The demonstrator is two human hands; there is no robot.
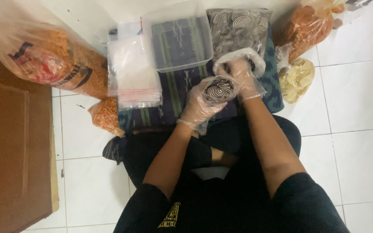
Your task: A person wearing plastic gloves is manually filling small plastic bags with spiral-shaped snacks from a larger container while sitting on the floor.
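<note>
I sit on a white tiled floor, both hands in thin clear plastic gloves. My left hand [199, 105] holds a small clear bag filled with dark spiral-patterned snacks [219, 88]. My right hand [242, 75] reaches into the open mouth of a large clear bag of the same spiral snacks [238, 28], its fingers closed on a few pieces. Both hands nearly touch over a dark striped cloth [175, 86] spread on the floor before my knees.
An empty clear plastic tub [180, 41] and a stack of small clear bags [132, 71] lie on the cloth. Big bags of orange snacks sit at left [48, 60] and upper right [307, 26], a pale cracker bag [296, 77] at right. Brown furniture [9, 146] stands left.
</note>
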